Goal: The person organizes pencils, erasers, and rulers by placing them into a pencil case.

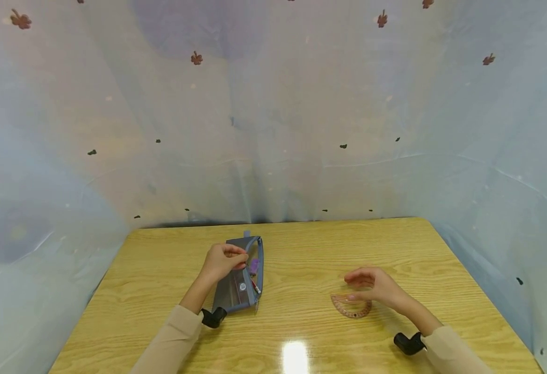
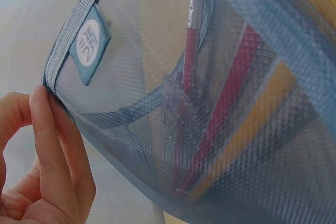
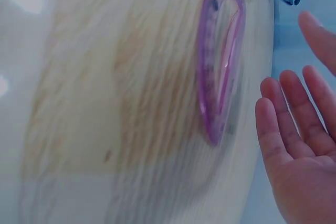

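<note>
A blue-grey mesh pencil pouch [image 1: 226,292] lies on the left of the table, its top gaping open. My left hand [image 1: 222,262] pinches the pouch's edge between thumb and fingers, near a small blue label [image 2: 90,45]. Through the mesh show a red pencil [image 2: 190,51] with a white eraser end, a red strip, a yellow strip and a clear ruler-like piece with markings. A purple item [image 1: 254,266] sits in the pouch's opening. Over a pinkish see-through protractor [image 1: 351,314], which lies flat on the table, my right hand [image 1: 378,286] hovers with loosely bent fingers, holding nothing.
The wood-grain table [image 1: 301,270] carries a bright light reflection near its front. A pale patterned curtain [image 1: 273,156] hangs behind the table and along both sides. Black wrist cameras are strapped to both of my wrists.
</note>
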The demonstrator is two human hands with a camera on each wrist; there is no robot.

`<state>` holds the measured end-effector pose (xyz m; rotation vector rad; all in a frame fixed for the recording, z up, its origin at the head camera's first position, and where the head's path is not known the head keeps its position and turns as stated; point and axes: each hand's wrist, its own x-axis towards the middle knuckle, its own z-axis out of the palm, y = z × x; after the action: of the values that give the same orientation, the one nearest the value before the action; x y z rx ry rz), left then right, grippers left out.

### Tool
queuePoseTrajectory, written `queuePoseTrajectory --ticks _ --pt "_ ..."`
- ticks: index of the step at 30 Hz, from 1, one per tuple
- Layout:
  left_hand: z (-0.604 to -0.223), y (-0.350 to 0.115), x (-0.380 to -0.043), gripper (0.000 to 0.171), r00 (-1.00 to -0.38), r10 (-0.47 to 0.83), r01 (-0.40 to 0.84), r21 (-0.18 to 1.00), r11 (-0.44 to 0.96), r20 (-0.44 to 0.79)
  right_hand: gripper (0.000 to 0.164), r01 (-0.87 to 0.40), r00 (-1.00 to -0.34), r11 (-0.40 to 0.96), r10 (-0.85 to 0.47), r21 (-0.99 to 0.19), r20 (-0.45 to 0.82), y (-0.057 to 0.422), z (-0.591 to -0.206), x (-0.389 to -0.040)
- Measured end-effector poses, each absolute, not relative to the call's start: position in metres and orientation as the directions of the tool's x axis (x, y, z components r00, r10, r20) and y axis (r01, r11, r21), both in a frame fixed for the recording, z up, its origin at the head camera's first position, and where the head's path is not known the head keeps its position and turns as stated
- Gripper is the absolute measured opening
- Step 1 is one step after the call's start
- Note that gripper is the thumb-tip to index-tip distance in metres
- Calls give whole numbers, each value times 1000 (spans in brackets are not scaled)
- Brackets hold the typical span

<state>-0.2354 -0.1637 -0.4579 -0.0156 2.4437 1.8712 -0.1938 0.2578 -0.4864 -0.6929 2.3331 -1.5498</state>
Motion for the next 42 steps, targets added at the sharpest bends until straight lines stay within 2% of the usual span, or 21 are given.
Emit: queuePoseTrajectory --ticks 13,22,29,36,42 --pt "-459 -164 -236 8 -998 25 -43 965 257 -51 40 -405 -820 394 -557 -825 136 272 -495 -189" --pt "-460 -164 -238 8 -998 33 -41 965 259 -51 48 -488 -797 460 -581 -742 164 275 -502 -186" --pt "-460 -164 -237 7 -998 35 -32 965 260 -43 52 -502 -805 528 -575 -685 147 274 -503 -184" --pt "-459 -163 -237 7 -998 39 -30 965 259 -42 43 -475 -816 551 -567 -686 110 273 -499 -185" --pt "-459 -163 -235 7 -998 32 -45 966 256 -54 37 -515 -795 541 -591 -665 135 272 -499 -186"
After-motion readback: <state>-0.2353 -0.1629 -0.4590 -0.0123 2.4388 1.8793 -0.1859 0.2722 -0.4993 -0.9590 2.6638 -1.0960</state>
